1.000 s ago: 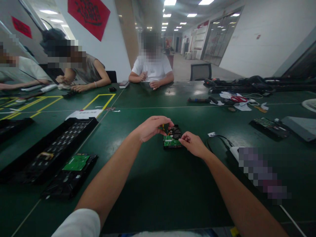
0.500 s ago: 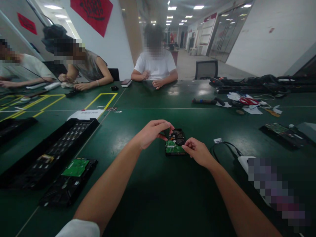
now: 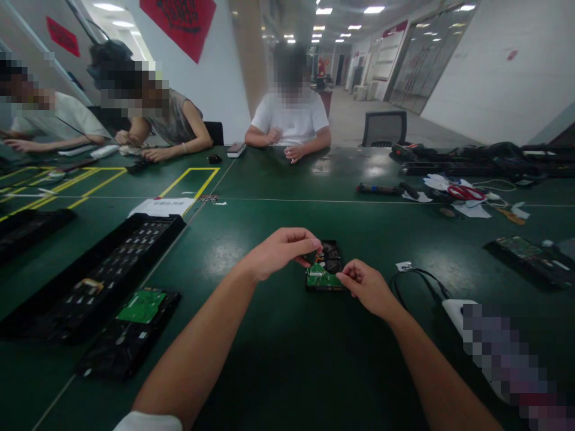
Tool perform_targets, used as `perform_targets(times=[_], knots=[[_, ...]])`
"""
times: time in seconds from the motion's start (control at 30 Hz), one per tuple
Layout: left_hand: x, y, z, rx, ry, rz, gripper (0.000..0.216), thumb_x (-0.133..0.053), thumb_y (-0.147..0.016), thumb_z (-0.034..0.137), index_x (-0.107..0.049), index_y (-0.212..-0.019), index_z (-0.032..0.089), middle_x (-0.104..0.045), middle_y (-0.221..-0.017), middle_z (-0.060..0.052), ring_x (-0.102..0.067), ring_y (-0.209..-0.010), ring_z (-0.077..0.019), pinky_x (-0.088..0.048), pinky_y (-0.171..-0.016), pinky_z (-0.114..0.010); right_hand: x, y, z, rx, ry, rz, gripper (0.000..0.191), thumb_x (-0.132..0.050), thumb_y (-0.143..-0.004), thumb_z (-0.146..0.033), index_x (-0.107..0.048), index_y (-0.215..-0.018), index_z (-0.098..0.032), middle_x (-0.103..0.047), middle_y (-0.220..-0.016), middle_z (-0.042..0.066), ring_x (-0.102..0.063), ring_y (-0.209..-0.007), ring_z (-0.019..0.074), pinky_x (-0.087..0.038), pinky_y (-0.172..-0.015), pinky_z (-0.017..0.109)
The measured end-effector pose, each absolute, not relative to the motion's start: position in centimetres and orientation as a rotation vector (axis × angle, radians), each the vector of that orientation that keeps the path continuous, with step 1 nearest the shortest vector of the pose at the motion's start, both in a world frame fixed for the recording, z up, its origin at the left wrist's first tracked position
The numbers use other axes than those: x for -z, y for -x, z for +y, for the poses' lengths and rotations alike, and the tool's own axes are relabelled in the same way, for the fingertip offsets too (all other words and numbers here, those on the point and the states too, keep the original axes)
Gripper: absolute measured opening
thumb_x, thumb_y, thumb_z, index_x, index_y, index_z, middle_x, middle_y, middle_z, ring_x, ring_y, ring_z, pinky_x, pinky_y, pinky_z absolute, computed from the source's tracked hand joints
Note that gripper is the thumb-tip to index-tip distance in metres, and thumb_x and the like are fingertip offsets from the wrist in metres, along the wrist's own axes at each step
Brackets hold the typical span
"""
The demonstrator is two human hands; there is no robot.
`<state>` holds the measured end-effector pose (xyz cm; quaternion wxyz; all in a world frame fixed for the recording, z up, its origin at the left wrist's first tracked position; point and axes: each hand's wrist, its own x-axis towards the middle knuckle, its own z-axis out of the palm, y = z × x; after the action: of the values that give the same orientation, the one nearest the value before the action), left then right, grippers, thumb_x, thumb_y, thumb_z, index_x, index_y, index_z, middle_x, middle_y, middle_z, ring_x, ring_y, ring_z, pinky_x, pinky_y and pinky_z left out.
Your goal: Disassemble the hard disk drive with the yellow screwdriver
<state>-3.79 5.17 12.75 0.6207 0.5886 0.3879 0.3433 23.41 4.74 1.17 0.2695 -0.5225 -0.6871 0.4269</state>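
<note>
A hard drive [image 3: 333,266], black with a green circuit board [image 3: 321,277] on its near half, lies on the table in front of me. Bent over its far left side is my left hand [image 3: 285,251], its thumb and fingertips closed on the drive's edge and partly covering it. From the right, my right hand [image 3: 366,287] pinches thumb and forefinger together at the right edge of the drive, by the board. Whether a small part sits between those fingertips is too small to tell.
To the left are a long black tray [image 3: 121,263] and another hard drive [image 3: 130,329]. A white device [image 3: 458,317] with a black cable lies right, before a further drive [image 3: 534,257]. Cables and papers [image 3: 467,194] lie beyond. Across the table sits a person in white [image 3: 291,123].
The whole view has shifted slightly, so the table's things appear a little farther right. Both hands stay at the hard drive, with hardly any change in their hold.
</note>
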Motion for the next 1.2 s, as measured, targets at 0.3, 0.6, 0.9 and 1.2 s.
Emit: perform_targets(times=[0.3,0.6,0.9,1.2], knots=[[-12.8,3.3,4.7,-0.772,-1.360,0.894,0.033,-0.074,-0.085,0.046,-0.071,-0.094,0.014,-0.068,-0.101,-0.008,-0.062,-0.091,-0.0170,-0.051,-0.071,-0.028,-1.2,-23.6,4.7,-1.128,1.444,-1.858,0.029,-0.069,-0.091,-0.049,-0.059,-0.092,-0.022,-0.065,-0.074,-0.001,-0.060,-0.059,0.0128,-0.047,-0.052,0.023],[-13.0,3.2,3.8,-0.806,-1.362,0.821,0.034,-0.075,-0.087,0.044,-0.062,-0.098,0.014,-0.068,-0.101,-0.009,-0.065,-0.092,-0.0178,-0.056,-0.075,-0.031,-1.0,-23.8,4.7,-1.207,1.346,-1.837,0.030,-0.074,-0.087,-0.045,-0.057,-0.097,-0.022,-0.067,-0.077,-0.001,-0.062,-0.060,0.0131,-0.046,-0.048,0.021],[-13.2,2.9,3.3,-0.861,-1.254,0.826,0.031,-0.080,-0.082,0.037,-0.060,-0.089,0.014,-0.068,-0.101,-0.009,-0.066,-0.092,-0.0187,-0.058,-0.074,-0.033,-0.3,-23.1,4.5,-0.996,1.429,-1.892,0.027,-0.068,-0.091,-0.047,-0.059,-0.096,-0.021,-0.068,-0.077,0.001,-0.062,-0.060,0.0139,-0.047,-0.054,0.025],[-13.2,3.5,3.7,-0.839,-1.275,0.777,0.028,-0.077,-0.085,0.036,-0.059,-0.089,0.015,-0.067,-0.100,-0.008,-0.065,-0.092,-0.0181,-0.060,-0.074,-0.033,-1.9,-22.7,3.7,-0.995,1.571,-2.005,0.029,-0.059,-0.098,-0.051,-0.057,-0.100,-0.022,-0.066,-0.067,-0.002,-0.059,-0.047,0.0125,-0.041,-0.044,0.023]])
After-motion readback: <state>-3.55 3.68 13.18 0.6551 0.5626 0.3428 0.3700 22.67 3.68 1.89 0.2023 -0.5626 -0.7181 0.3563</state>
